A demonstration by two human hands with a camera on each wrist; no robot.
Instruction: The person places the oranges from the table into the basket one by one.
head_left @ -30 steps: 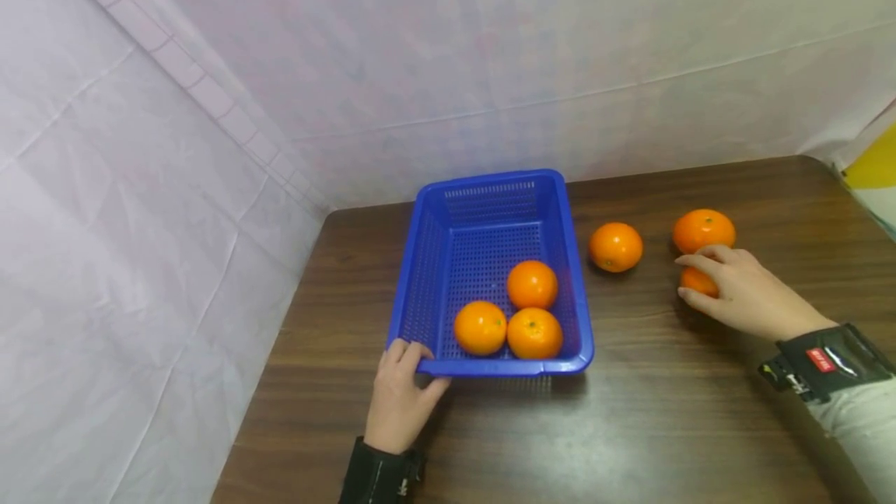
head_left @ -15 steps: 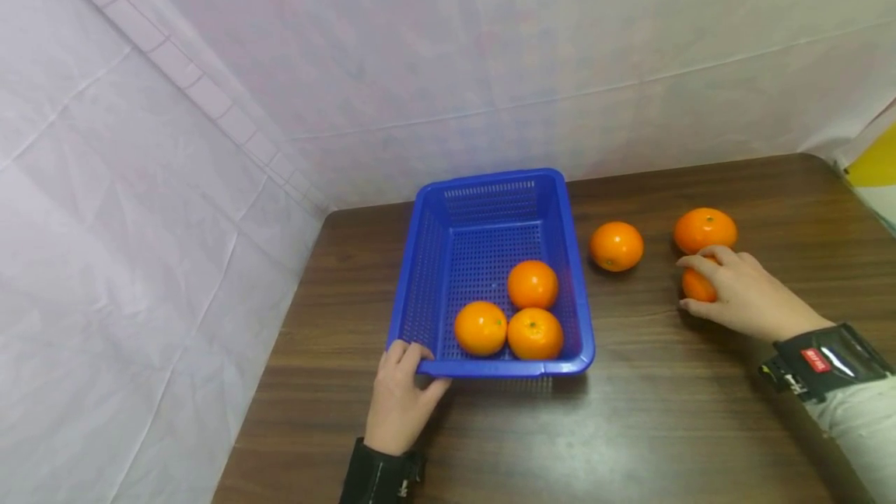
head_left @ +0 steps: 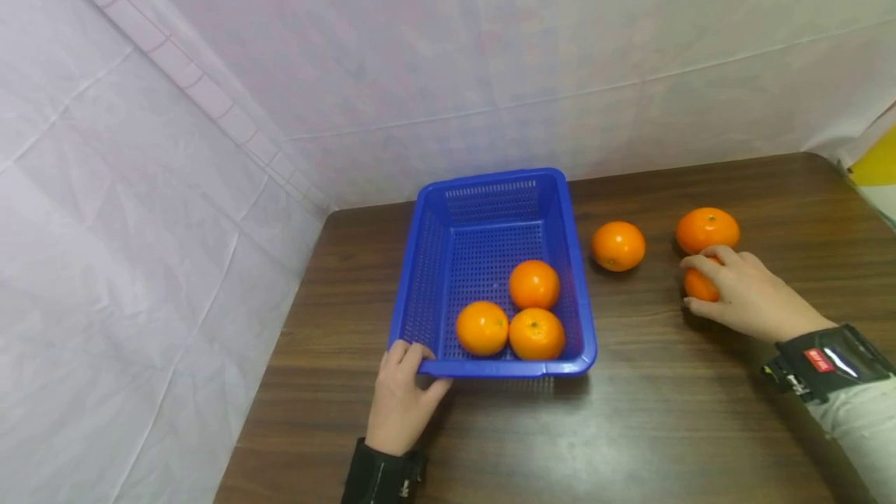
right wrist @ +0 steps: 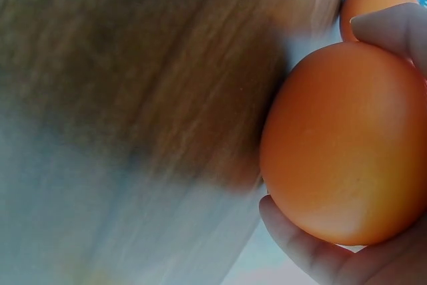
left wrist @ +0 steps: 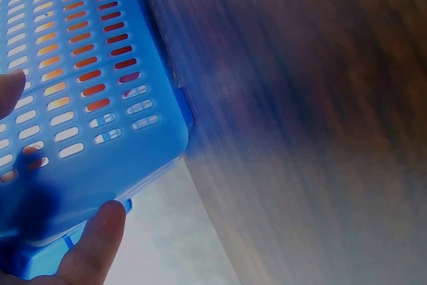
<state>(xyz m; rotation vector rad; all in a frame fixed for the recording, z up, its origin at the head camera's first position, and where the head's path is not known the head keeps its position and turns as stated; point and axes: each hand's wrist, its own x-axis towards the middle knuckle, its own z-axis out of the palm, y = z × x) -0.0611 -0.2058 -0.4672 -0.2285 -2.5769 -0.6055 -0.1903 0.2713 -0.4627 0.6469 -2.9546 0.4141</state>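
Note:
My left hand [head_left: 404, 399] grips the near left corner of a blue plastic basket [head_left: 490, 368], thumb against the outer wall and fingers over the rim. The basket wall [left wrist: 87, 138] with its slots fills the upper left of the left wrist view. Inside lie three oranges [head_left: 534, 284], grouped at the near right end. To the right, my right hand [head_left: 745, 294] holds another orange [right wrist: 343, 145] between thumb and fingers, close over the table; the hand hides part of it in the head view. Just behind those fingers sits a further orange [head_left: 707, 231].
One more orange [head_left: 618, 246] stands on the brown wooden table [head_left: 630, 426], beside the basket's right wall. White sheeting [head_left: 448, 61] rises along the table's back and left edges. A yellow object [head_left: 875, 162] shows at the far right edge.
My right thumb has shifted slightly toward the near side of the orange, showing more of it. My left hand, the basket and the other oranges stay as they were.

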